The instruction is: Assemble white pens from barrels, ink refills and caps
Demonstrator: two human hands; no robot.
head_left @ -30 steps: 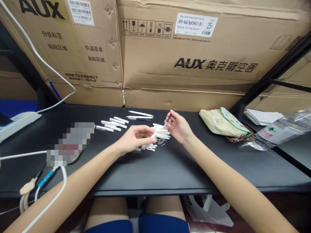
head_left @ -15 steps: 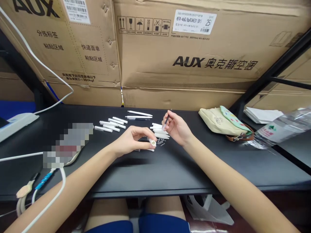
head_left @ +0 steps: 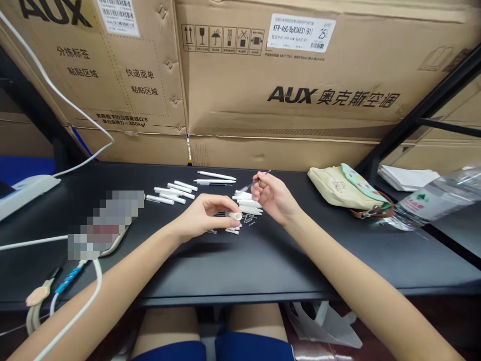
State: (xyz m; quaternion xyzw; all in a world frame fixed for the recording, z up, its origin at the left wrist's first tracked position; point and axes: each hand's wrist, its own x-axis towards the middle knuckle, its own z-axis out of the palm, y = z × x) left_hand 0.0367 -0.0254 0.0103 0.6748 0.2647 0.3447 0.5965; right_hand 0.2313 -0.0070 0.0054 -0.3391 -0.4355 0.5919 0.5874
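Observation:
My left hand is closed on a white pen barrel, whose hollow open end faces right. Between the fingertips of my right hand a thin dark pen refill is pinched, slanting up to the right, apart from the barrel. Below and behind the hands lie several white tapered pen parts and a scatter of tiny clear springs. Small white pieces lie under the barrel, partly hidden by my left hand. Left of it sit several white barrels. Whole white pens rest farther back.
A beige pouch and a plastic bottle stand at the right of the black table. At the left are a blurred phone-like object, cables and a white power strip. Cardboard boxes line the back.
My right hand has turned the refill from steep to a flatter slant, with its lower end now pointing left toward the barrel. My left hand has tilted the barrel slightly.

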